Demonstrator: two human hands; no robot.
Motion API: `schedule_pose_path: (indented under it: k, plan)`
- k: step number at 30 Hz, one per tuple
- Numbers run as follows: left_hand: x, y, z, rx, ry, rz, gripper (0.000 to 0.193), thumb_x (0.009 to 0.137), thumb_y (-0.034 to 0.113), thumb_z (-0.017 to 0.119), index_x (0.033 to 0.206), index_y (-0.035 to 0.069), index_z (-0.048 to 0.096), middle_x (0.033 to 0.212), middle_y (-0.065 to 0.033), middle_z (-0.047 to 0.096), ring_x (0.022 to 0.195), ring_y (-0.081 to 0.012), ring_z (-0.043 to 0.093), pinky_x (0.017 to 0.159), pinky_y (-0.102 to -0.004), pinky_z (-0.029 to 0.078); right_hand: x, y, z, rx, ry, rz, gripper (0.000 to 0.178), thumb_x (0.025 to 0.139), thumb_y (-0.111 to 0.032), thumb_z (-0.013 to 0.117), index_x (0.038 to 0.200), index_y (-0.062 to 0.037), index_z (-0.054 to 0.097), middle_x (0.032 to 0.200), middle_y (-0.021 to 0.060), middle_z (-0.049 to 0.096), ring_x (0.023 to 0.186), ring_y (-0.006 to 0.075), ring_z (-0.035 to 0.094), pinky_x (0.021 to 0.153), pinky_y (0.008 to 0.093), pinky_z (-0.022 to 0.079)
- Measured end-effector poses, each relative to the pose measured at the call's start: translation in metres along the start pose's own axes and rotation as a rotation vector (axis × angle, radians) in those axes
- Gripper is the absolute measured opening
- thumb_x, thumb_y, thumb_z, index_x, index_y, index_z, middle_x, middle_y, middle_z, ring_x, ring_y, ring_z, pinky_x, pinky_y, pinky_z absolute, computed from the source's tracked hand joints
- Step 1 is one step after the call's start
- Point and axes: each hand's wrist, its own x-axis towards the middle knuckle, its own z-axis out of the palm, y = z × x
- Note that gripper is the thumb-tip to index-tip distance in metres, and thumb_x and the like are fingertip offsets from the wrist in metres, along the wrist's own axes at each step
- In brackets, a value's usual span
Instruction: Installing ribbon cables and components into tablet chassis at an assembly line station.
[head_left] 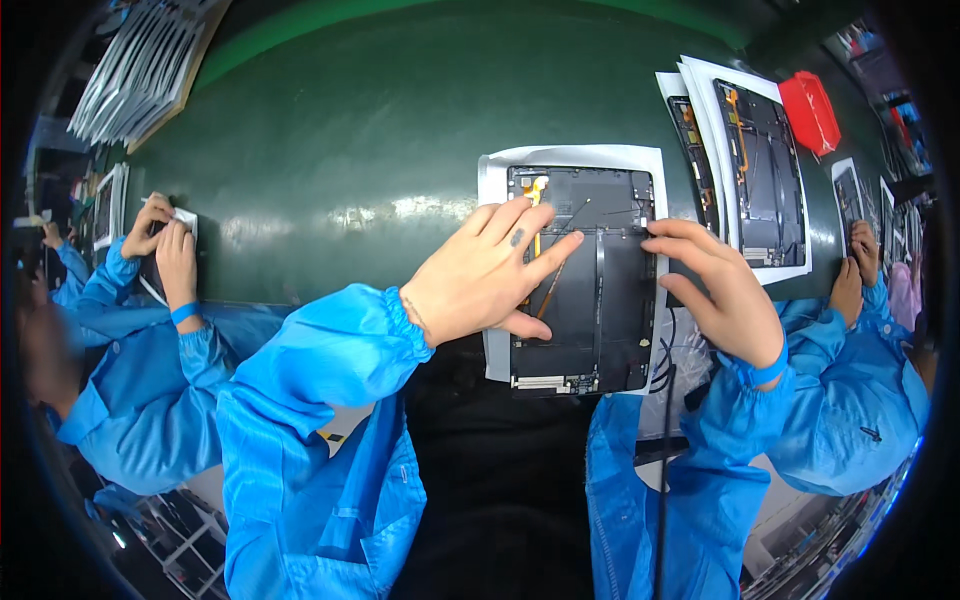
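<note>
An opened tablet with its black inside facing up lies on a white sheet at the table's near edge. Orange flex cable and thin wires run across its inner face. Over its left half my left hand is spread, fingers apart and holding nothing; it hides part of the orange cable. My right hand is beside the tablet's right edge, its extended fingertips at the rim near the upper right. The fingers of that hand are apart, with no object visible between them.
On the right, more opened tablets lie on white sheets beside a red pouch-like item. A stack of pale sheets stands far left on the green table. Co-workers in blue sleeves work at both sides. Dark cables hang near my right arm.
</note>
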Motion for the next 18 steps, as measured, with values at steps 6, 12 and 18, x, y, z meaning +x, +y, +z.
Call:
schedule_pose_path:
  k: [6, 12, 18]
  plan:
    - [-0.005, -0.003, 0.003, -0.116, 0.103, -0.004, 0.099, 0.072, 0.058, 0.089, 0.156, 0.019, 0.055, 0.147, -0.0211, 0.049, 0.133, -0.0433, 0.05, 0.111, -0.0538, 0.046, 0.029, 0.008, 0.05, -0.154, 0.363, -0.113, 0.025, 0.09, -0.006, 0.078, 0.114, 0.0009, 0.074, 0.127, 0.0156, 0.07, 0.117, 0.0375, 0.066, 0.099, 0.0443, 0.054]
    - [-0.088, 0.058, -0.003, -0.914, 0.312, -0.271, 0.025, 0.098, 0.019, 0.075, 0.103, -0.005, 0.08, 0.087, -0.0154, 0.075, 0.073, -0.0236, 0.072, 0.065, -0.0322, 0.057, 0.04, 0.011, 0.072, -0.097, 0.466, -0.032, 0.012, 0.088, -0.008, 0.079, 0.099, -0.0018, 0.076, 0.119, 0.0111, 0.069, 0.109, 0.034, 0.064, 0.095, 0.0432, 0.053]
    - [-0.084, 0.1, 0.002, -1.444, 0.209, -0.616, 0.021, 0.108, 0.008, 0.062, 0.113, -0.004, 0.079, 0.089, -0.011, 0.079, 0.064, -0.0104, 0.068, 0.059, -0.0249, 0.055, 0.039, 0.006, 0.068, -0.006, 0.437, -0.01, 0.009, 0.086, -0.004, 0.08, 0.093, -0.0029, 0.074, 0.122, 0.011, 0.067, 0.108, 0.0335, 0.064, 0.094, 0.0436, 0.051]
